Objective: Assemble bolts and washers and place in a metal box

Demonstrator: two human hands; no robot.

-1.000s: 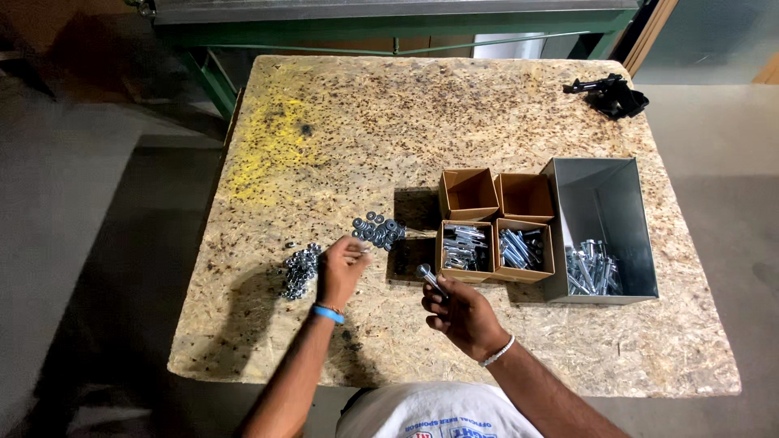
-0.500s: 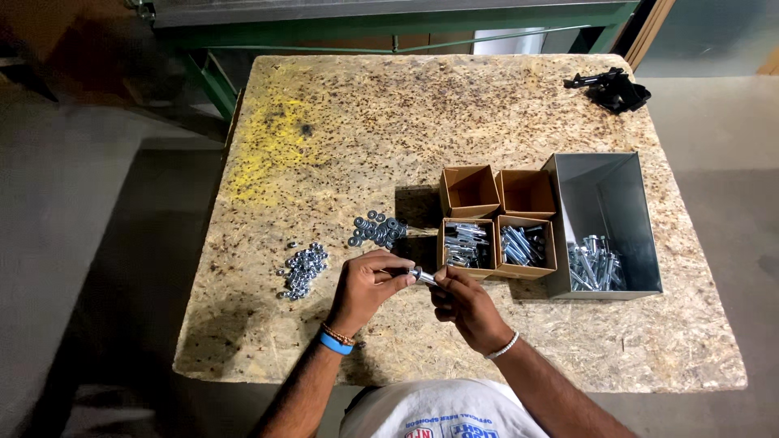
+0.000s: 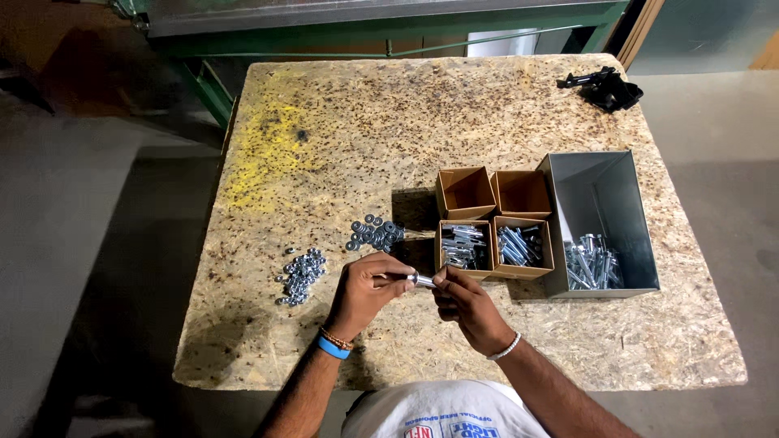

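A pile of nuts [image 3: 302, 274] lies on the chipboard table [image 3: 503, 122], washers [image 3: 375, 234] beside it. The left hand [image 3: 365, 292] and right hand [image 3: 466, 304] meet, fingertips pinched shut on one bolt [image 3: 420, 281], just before four cardboard boxes [image 3: 493, 224] and a metal bin [image 3: 604, 219].

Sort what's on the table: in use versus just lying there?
In use: bolt held between left hand and right hand; nut pile; washer pile; two boxes of bolts; metal bin.
Lying about: black object at far corner; two empty boxes.
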